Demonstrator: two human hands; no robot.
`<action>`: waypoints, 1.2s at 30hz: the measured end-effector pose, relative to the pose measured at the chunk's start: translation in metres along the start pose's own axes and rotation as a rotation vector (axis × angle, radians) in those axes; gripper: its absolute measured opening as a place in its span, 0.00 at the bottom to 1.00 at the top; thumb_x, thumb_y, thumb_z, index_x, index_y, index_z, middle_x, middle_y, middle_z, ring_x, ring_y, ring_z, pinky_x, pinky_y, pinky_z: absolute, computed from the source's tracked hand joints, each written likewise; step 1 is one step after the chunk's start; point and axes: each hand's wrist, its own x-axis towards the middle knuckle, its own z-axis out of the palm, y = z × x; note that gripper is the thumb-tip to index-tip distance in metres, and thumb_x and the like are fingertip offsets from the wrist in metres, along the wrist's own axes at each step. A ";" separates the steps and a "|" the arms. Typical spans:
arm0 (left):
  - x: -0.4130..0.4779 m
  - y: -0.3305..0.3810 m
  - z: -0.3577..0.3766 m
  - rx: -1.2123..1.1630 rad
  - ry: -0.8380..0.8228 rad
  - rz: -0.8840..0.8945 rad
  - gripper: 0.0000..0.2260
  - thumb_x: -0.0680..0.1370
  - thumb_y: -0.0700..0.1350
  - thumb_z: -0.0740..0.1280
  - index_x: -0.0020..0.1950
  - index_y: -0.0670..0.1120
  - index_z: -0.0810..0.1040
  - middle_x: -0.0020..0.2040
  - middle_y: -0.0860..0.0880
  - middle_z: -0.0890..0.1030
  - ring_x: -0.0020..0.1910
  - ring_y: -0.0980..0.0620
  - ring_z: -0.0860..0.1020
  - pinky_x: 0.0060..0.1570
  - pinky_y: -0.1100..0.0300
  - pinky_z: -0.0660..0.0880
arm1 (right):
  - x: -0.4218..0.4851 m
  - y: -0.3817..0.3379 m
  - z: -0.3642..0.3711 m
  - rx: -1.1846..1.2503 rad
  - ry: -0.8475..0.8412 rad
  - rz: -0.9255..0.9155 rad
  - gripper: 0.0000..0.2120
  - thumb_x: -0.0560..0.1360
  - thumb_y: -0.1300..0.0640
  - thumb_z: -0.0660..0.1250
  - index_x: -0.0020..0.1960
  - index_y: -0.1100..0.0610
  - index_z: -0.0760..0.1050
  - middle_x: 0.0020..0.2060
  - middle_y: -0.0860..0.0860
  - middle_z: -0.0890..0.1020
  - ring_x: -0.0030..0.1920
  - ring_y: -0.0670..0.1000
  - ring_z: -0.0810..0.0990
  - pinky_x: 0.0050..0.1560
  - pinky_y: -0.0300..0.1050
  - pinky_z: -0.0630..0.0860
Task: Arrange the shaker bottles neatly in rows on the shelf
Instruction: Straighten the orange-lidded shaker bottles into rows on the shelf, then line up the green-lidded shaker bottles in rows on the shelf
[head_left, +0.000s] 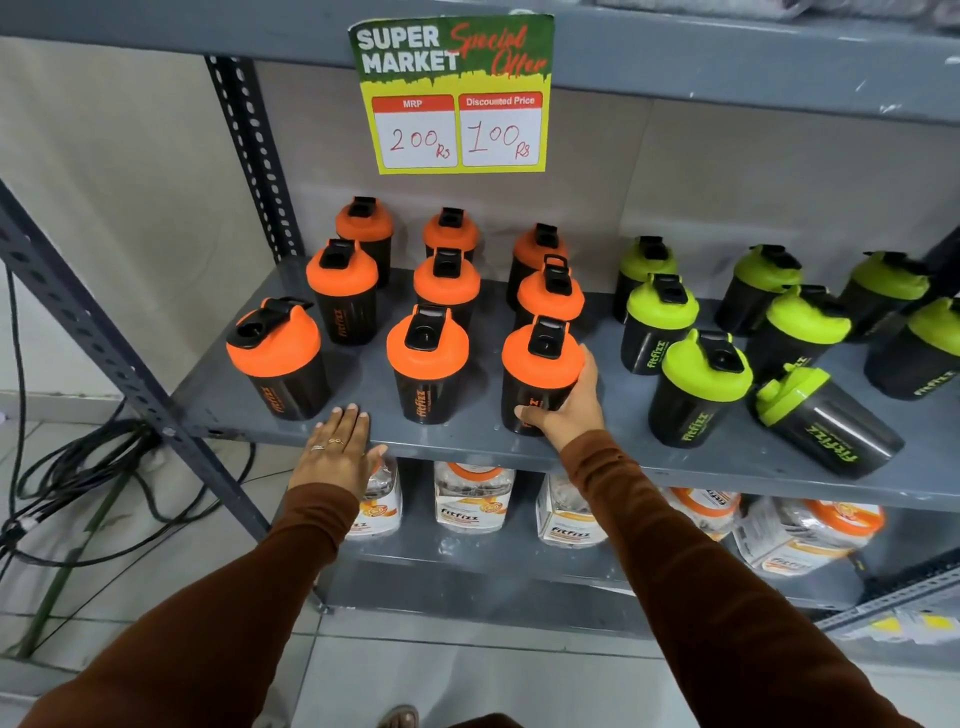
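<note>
Nine black plastic shaker bottles with orange lids (447, 280) stand upright on the grey metal shelf (597, 447), in three columns of three running from the front edge to the back wall. To their right are eight black shaker bottles with lime-green lids (660, 312), less evenly spaced: seven stand upright, and one green-lidded bottle (826, 421) lies tipped on its side near the front edge, its lid pointing left and touching the upright one beside it.

The right hand (569, 410) is wrapped around the front orange-lidded bottle of the right column (540, 374), thumb on its left side low on the black body, fingers curled around the right side. The bottle stands on the shelf close to the front edge.

The left hand (340, 452) lies flat and empty on the shelf's front edge, fingers together and pointing toward the back, between the front-left bottle (280, 358) and the front-middle bottle (427, 364), touching neither. Two rings show on its fingers. Both arms wear brown sleeves (701, 571).

A yellow and green paper price sign (452, 93) hangs from the shelf above, reading 200 and 100. On the lower shelf lie clear packets with orange print (474, 499); I can count at least five. Black cables (78, 467) trail on the tiled floor at the left.
</note>
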 end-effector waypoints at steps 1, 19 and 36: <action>-0.001 0.001 0.000 0.004 -0.006 -0.008 0.26 0.79 0.53 0.51 0.73 0.42 0.52 0.75 0.43 0.53 0.74 0.47 0.50 0.72 0.54 0.46 | 0.001 0.001 0.000 0.000 -0.005 0.009 0.50 0.62 0.71 0.75 0.74 0.56 0.47 0.68 0.57 0.68 0.68 0.56 0.67 0.68 0.49 0.63; -0.030 0.239 0.007 -0.095 0.057 0.521 0.28 0.78 0.58 0.44 0.61 0.38 0.68 0.59 0.39 0.78 0.58 0.40 0.76 0.62 0.52 0.62 | -0.045 0.054 -0.156 -0.398 0.394 -0.112 0.23 0.63 0.48 0.53 0.43 0.58 0.80 0.36 0.58 0.85 0.38 0.59 0.83 0.44 0.43 0.76; -0.001 0.270 0.015 -0.024 -0.097 0.357 0.36 0.75 0.63 0.43 0.52 0.35 0.78 0.51 0.37 0.82 0.50 0.40 0.81 0.47 0.43 0.77 | 0.013 0.077 -0.232 -0.926 0.551 -0.054 0.42 0.56 0.64 0.76 0.67 0.62 0.65 0.66 0.63 0.70 0.69 0.68 0.63 0.68 0.70 0.52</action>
